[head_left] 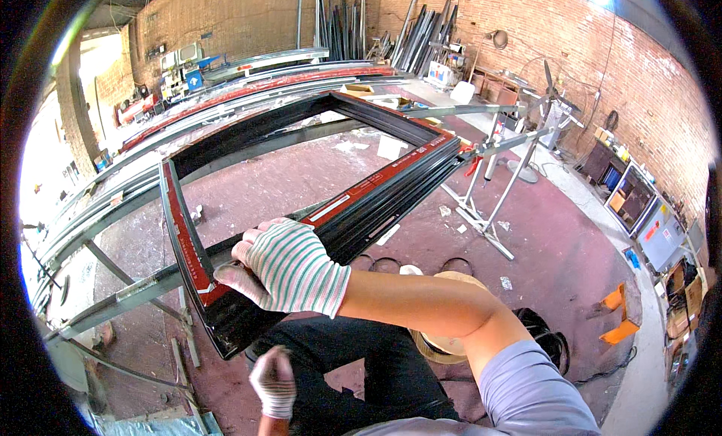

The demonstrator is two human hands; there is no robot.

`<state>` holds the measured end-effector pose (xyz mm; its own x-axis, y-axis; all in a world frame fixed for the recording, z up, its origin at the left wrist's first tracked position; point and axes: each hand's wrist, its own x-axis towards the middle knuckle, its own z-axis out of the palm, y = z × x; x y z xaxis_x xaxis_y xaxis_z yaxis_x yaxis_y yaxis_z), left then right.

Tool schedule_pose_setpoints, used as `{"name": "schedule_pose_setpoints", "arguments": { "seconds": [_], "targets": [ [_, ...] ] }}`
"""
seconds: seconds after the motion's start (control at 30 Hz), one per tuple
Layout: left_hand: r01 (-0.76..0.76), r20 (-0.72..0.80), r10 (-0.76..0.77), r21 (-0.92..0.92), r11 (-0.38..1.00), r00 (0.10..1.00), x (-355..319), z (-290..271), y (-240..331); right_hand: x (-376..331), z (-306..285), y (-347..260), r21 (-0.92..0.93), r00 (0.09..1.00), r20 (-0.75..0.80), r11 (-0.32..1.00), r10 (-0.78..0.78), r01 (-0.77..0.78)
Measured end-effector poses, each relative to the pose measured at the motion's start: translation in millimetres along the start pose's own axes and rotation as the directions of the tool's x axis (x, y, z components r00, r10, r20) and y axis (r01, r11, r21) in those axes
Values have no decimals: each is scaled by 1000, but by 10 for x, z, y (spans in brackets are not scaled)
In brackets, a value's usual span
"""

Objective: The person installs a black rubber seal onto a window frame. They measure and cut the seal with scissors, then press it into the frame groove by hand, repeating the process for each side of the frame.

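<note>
A black window frame (342,233) with red protective film along its faces lies tilted across metal supports in front of me. My right hand (289,267), in a white glove with green stripes, is closed over the frame's near left corner. Its thumb and fingers are bent together at the inner edge; whatever they pinch there is hidden. Below that corner, apart from the frame, my left hand (274,382) in a similar glove is held low beside my dark trousers. Its fingers are curled in, and I cannot make out anything in them.
A metal trestle (489,203) carries the frame's right end. A round stool or spool (444,342) and black coiled strip (553,338) sit on the floor by my right arm. An orange bracket (615,315) lies farther right. Long profiles (256,86) are stacked behind.
</note>
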<state>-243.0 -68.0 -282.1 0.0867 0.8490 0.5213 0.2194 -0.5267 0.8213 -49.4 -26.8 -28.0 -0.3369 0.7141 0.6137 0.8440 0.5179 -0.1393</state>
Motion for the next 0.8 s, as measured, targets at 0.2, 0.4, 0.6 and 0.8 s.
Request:
{"name": "schedule_pose_setpoints", "arguments": {
  "seconds": [0.2, 0.4, 0.6, 0.8],
  "targets": [
    [-47, -485, 3, -77, 996, 875, 557, -1202, -202, -210, -185, 3, 21, 997, -25, 997, -72, 73],
    [-283, -261, 466, 521, 805, 846, 1326, -1476, 743, -411, -339, 25, 151, 974, -34, 962, -226, 229],
    [-573, 267, 509, 451, 684, 818, 2085, -1133, 1435, -603, -470, 588, 390, 920, -110, 835, -375, 388],
    [-607, 505, 355, 527, 594, 786, 2154, -1248, 1435, -729, -748, 1640, 675, 987, 20, 730, -162, 106]
  ]
}}
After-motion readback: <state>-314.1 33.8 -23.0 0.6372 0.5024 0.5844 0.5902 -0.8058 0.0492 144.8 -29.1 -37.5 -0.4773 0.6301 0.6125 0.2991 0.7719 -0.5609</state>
